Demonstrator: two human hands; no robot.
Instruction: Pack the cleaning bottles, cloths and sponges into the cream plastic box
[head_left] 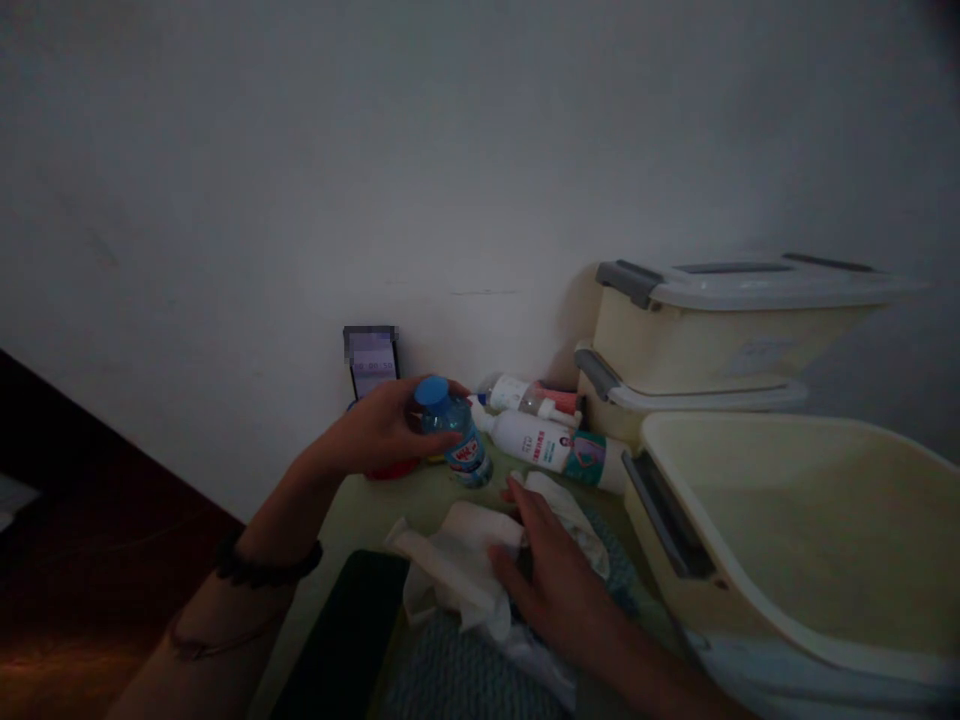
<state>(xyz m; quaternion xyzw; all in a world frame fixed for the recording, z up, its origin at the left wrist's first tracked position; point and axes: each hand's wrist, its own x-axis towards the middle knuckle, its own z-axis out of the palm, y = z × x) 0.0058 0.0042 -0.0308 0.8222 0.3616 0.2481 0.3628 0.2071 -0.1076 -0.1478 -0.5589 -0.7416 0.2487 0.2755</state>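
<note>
My left hand point(379, 432) is closed around a small clear bottle point(457, 435) with a blue cap and a blue-and-red label, held tilted just above the pale green surface point(367, 510). My right hand point(544, 570) rests on a bunch of white cloth or plastic point(457, 555), its fingers curled into the folds and gripping them. Just beyond lie two white bottles on their sides: the nearer white bottle point(551, 447) has a teal label, the farther white bottle point(525, 395) a red end. A red thing shows under my left hand, mostly hidden.
An open cream plastic bin point(795, 540) stands at the right, with two lidded cream bins point(720, 330) stacked behind it against the white wall. A phone point(373, 362) leans on the wall. A dark flat object point(345, 640) and a grey-blue knitted cloth point(457, 675) lie near me.
</note>
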